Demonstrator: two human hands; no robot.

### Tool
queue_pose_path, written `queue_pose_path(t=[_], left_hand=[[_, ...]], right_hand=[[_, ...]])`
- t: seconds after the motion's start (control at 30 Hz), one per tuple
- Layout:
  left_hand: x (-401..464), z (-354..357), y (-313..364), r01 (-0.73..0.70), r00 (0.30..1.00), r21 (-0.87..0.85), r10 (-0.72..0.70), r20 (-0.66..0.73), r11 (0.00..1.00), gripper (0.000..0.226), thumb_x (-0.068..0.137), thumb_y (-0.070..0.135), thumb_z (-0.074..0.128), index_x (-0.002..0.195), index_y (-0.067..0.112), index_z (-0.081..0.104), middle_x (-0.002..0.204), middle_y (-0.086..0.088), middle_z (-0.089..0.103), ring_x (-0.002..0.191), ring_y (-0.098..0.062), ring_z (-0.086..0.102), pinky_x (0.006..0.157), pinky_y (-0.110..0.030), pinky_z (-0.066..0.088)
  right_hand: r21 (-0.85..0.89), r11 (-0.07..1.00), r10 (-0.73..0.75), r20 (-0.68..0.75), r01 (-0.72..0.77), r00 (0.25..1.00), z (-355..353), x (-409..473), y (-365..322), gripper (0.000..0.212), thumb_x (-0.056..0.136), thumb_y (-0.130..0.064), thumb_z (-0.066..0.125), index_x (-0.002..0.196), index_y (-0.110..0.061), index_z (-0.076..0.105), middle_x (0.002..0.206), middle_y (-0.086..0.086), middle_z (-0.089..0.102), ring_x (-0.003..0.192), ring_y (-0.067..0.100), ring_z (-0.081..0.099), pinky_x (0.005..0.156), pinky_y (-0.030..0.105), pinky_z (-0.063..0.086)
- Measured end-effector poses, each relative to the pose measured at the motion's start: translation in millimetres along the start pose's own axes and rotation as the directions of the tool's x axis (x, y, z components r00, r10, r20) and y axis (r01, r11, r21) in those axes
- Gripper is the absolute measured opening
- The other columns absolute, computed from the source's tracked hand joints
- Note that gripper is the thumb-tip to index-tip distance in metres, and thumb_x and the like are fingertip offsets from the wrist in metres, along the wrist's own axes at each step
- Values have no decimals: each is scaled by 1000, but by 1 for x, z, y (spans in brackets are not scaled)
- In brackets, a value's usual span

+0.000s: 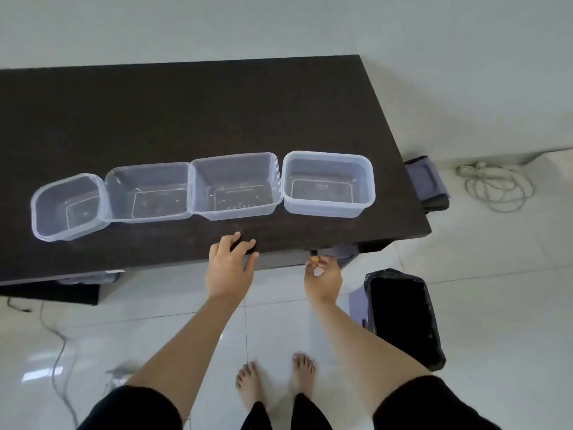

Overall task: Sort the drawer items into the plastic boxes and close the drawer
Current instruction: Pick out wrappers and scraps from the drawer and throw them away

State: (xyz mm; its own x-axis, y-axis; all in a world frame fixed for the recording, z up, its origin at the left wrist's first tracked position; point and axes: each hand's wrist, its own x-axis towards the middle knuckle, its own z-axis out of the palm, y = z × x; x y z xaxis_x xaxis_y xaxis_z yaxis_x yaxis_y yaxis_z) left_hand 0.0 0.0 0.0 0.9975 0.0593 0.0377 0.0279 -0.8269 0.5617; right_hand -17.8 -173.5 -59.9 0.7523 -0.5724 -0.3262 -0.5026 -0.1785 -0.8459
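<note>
Several clear plastic boxes stand in a row on the dark table (pixel 186 113): a far-left box (pixel 66 206), a second box (pixel 148 192), a third box (pixel 235 184) and a right box (pixel 328 183). All look empty. My left hand (pixel 231 265) rests on the table's front edge with fingers spread over the top. My right hand (pixel 322 274) pinches a small brown drawer knob (pixel 314 259) under the table edge. The drawer front (pixel 279 260) sits flush under the edge; its contents are hidden.
A black-lined bin (pixel 403 315) stands on the floor right of my legs. A dark pouch (pixel 429 184) hangs at the table's right edge. White cable (pixel 496 187) lies coiled on the tiles at right; a grey cord (pixel 59 352) trails at left.
</note>
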Motion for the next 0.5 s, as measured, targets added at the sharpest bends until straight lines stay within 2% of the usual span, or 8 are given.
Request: queue_pose_path(t=[0.07, 0.2, 0.4, 0.5], left_hand=[[2, 0, 0, 12, 1000, 25, -11, -22, 1000, 25, 88, 32, 64, 112, 27, 68, 126, 4, 55, 115, -21, 46, 60, -31, 50], [1, 3, 0, 13, 1000, 46, -12, -20, 999, 25, 88, 33, 64, 112, 27, 69, 125, 4, 56, 114, -20, 46, 57, -27, 45], [0, 4, 0, 23, 1000, 44, -22, -18, 999, 26, 88, 34, 63, 113, 28, 68, 125, 4, 55, 115, -20, 45, 57, -25, 43], [0, 3, 2, 25, 1000, 52, -24, -17, 998, 26, 89, 34, 62, 113, 27, 68, 126, 4, 54, 116, -19, 45, 57, -24, 42]], right_hand=[[40, 999, 24, -42, -22, 999, 4, 6, -3, 17, 83, -13, 68, 97, -11, 60, 92, 5, 66, 87, 20, 62, 76, 23, 44], [61, 997, 52, -84, -47, 995, 9, 12, -3, 12, 82, -13, 69, 85, -10, 58, 83, 6, 65, 78, 22, 60, 70, 24, 42], [-8, 1000, -17, -5, 17, 1000, 1, 21, 1, 14, 83, -15, 69, 83, -7, 58, 74, 3, 62, 72, 21, 59, 67, 22, 40], [-20, 999, -27, -17, 27, 999, 0, 19, 4, 13, 82, -13, 69, 80, -6, 59, 72, 6, 63, 70, 21, 58, 65, 20, 39]])
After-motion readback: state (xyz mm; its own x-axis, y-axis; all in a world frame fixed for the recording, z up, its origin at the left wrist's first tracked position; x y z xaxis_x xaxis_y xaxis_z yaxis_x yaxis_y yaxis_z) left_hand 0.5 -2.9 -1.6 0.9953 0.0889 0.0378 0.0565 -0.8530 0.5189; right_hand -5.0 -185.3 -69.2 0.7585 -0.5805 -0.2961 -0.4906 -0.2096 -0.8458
